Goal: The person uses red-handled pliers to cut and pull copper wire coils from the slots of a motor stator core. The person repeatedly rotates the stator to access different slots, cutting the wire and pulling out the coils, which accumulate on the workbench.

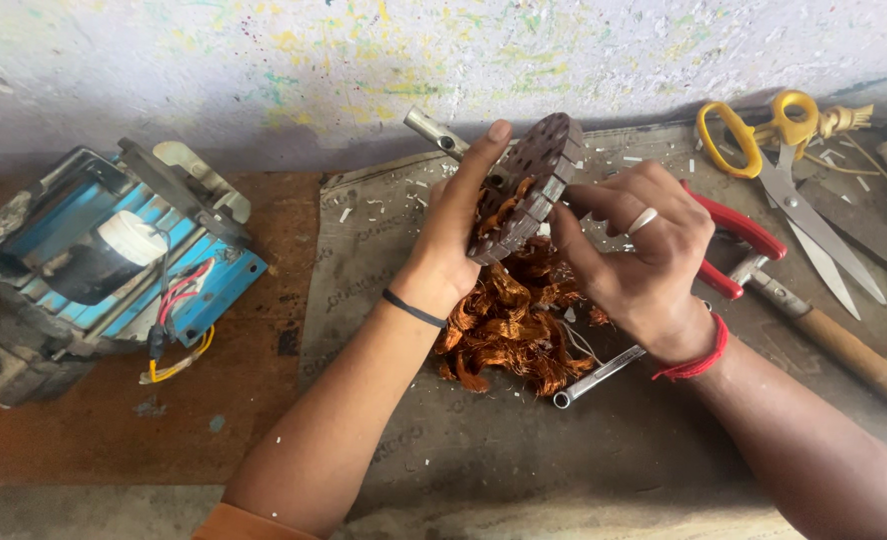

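Head view shows my left hand (454,225) and my right hand (636,250) both closed around the stator (536,185), which I hold tilted above the mat (484,440), near its far edge. Left fingers lie flat along its side; right fingers curl on the other side. Under it a pile of copper wire (509,325) rests on the mat, a wrench (596,375) just beside. Scissors (779,170) lie at the far right corner, a blue motor (114,250) at left.

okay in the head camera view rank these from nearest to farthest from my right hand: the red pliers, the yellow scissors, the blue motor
1. Red pliers: right behind the right hand.
2. Yellow scissors: farther back, to the right.
3. Blue motor: far left, past the left hand.
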